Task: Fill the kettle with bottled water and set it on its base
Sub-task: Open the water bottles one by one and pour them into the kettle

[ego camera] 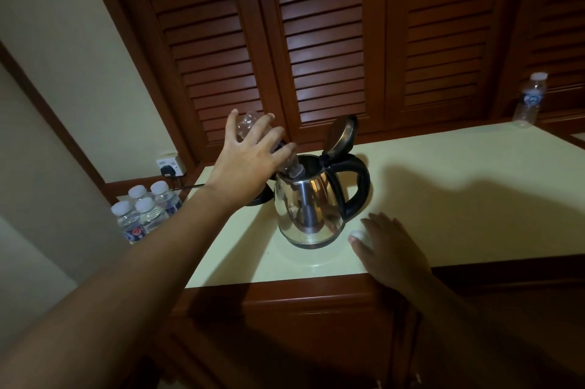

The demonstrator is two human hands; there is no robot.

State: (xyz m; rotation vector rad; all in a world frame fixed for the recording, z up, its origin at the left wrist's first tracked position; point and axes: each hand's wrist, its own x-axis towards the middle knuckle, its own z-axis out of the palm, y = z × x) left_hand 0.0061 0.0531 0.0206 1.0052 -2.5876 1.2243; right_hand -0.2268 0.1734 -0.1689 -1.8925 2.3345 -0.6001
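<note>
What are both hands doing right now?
Left hand: gripping the upturned bottle over the kettle.
Right hand: on the counter by a white cap; grip cannot be told.

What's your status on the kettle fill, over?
Left hand grips bottle upended into kettle, lid up. Right hand rests on counter, cap at its fingers. Kettle off base, nothing blocking.

The left arm stretches forward, and the left hand (pixel 250 157), back upward, wraps its spread fingers and thumb round a tilted bottle (pixel 248 122). The right hand (pixel 391 246) lies palm down by the front edge of the counter (pixel 474 198). A white cap (pixel 358 234) sits at its thumb tip, and whether it is pinched is unclear.
</note>
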